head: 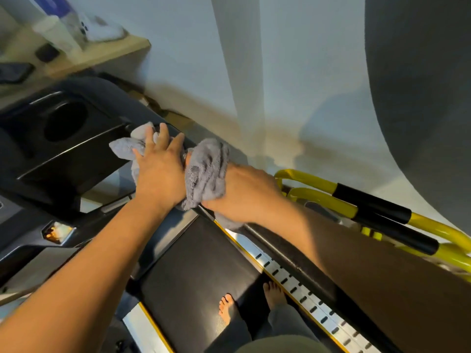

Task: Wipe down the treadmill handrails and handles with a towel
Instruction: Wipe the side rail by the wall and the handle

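The grey towel (204,171) lies bunched over the black treadmill handrail (288,248) near centre, the right hand (242,192) gripping it with curled fingers, the left hand (160,169) at nine o'clock pressing spread fingers on its other end.

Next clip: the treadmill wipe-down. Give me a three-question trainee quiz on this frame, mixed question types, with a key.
1. True or false: the towel is yellow.
2. Which of the hands presses the towel with straight fingers near the console? A left hand B right hand
3. Fill in: the bare feet stand on the treadmill ____.

Key: 1 false, it is grey. 2 A; the right hand grips the towel bunched on the handrail. 3 belt.
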`<state>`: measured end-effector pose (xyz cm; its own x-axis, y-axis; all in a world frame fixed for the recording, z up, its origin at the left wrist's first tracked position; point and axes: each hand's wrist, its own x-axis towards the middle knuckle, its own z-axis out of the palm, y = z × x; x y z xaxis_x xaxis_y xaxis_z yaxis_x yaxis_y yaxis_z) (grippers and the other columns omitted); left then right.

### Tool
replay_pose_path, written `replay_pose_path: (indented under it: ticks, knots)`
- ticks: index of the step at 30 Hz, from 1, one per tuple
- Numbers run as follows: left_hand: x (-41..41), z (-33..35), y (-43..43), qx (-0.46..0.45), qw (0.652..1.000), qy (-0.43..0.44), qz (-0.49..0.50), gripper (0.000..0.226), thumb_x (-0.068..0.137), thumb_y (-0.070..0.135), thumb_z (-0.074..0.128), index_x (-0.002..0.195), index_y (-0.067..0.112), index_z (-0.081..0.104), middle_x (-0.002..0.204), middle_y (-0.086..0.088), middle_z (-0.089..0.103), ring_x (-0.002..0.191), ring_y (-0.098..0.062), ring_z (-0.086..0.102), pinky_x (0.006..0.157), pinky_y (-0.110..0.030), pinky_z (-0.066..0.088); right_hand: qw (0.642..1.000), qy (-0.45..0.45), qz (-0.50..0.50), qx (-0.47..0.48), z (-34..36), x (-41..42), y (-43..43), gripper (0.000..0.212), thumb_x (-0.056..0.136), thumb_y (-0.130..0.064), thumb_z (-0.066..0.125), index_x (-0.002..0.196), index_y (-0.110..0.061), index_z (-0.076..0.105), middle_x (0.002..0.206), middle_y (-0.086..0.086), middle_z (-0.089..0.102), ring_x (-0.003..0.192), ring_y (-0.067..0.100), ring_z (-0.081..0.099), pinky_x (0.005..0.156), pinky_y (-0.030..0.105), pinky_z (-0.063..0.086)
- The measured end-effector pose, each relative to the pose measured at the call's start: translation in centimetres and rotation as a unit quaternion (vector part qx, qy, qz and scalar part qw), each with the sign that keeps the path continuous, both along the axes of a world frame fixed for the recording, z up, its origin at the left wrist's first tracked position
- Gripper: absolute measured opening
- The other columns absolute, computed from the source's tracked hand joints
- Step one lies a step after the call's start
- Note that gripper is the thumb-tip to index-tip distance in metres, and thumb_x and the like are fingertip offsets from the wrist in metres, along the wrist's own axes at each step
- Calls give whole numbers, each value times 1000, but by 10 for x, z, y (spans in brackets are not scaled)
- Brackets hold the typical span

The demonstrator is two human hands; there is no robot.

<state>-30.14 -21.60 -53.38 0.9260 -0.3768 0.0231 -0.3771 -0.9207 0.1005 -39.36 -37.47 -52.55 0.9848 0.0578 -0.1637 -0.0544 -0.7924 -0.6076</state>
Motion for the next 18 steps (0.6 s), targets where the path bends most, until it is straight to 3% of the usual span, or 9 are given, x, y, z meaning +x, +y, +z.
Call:
replay_pose_path:
  ticks: [3,5,7,10,12,14,16,17,18]
  knots:
    - [22,-5,14,55,998,20,-35,79,93,69,17,147,16,39,155,-19,31,148,-41,9,111,-70,16,996,41,64,43,8,46,7,38,73,-47,70,103,-25,63,95,-2,62,84,18,57,68,28,46]
    - [37,-1,18,39,998,44,7,74,93,66,22,149,19,35,156,-19,28,149,-40,9,112,-70,14,990,60,96,78,6,74,8,44,65,-42,79,104,-24,66,94,-5,63,85,15,58,67,25,45]
    - [48,4,19,29,999,35,14,76,87,63,26,149,20,35,154,-20,32,147,-40,15,109,-71,21,982,89,113,122,2,98,7,50,57,-43,83,103,-27,70,95,-8,67,87,13,62,76,25,50]
    - [54,9,21,9,1000,28,11,79,82,67,28,146,22,40,151,-20,37,145,-39,21,108,-69,24,964,153,140,168,-3,124,6,50,51,-41,86,97,-30,70,99,-8,71,93,15,65,91,34,52]
    - [53,10,22,-3,1000,23,19,80,80,66,30,145,21,42,153,-19,35,147,-37,19,111,-68,20,954,183,109,213,-11,128,7,60,41,-43,87,97,-28,69,99,-3,72,94,19,67,91,38,53]
    - [49,12,17,2,1000,17,21,73,82,61,34,143,21,45,154,-18,35,147,-37,19,110,-69,20,946,181,44,264,-18,121,2,63,44,-46,83,100,-23,67,90,1,71,81,15,69,78,34,59]
    - [43,16,9,0,999,8,42,55,92,46,42,141,21,47,154,-15,34,145,-36,22,111,-70,17,934,192,6,301,-25,104,-10,23,77,-41,68,89,-23,62,71,-4,64,50,-3,61,50,17,52]
    - [39,17,5,-1,998,-2,55,49,95,39,41,140,20,48,153,-14,34,144,-35,23,111,-69,15,928,203,-7,312,-29,94,-20,17,89,-39,58,81,-25,58,63,-10,62,42,-6,56,43,11,46]
    - [34,17,1,3,998,-10,60,47,97,37,39,139,19,49,153,-13,34,144,-34,22,111,-69,14,918,230,-1,324,-32,79,-33,26,93,-43,53,74,-26,54,54,-13,60,39,-3,54,41,12,44]
